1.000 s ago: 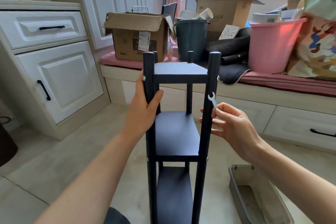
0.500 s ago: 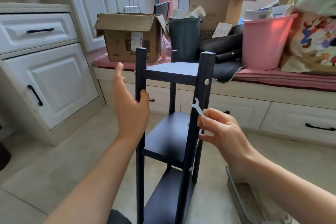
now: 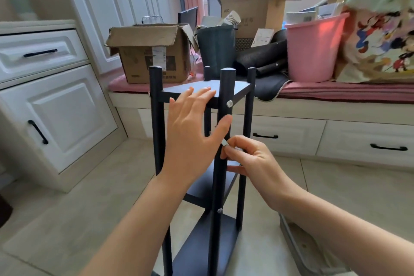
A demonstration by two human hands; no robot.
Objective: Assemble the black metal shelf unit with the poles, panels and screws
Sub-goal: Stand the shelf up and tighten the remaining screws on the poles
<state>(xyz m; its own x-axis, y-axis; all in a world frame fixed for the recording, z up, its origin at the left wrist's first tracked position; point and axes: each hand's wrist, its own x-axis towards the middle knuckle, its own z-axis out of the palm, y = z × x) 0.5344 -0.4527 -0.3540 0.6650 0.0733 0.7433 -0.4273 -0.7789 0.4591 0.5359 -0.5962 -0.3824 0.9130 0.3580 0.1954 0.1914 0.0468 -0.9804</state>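
The black shelf unit [image 3: 202,163] stands on open tiled floor [image 3: 74,204], with bare floor to its left up to the white cabinet [image 3: 56,116]. Behind it runs the window bench [image 3: 336,110], crowded with a cardboard box [image 3: 150,51], dark bin [image 3: 216,47] and pink bucket [image 3: 313,51]. A grey tray [image 3: 300,251] lies on the floor just right of the unit's base. Between the poles, gaps above each panel are open.
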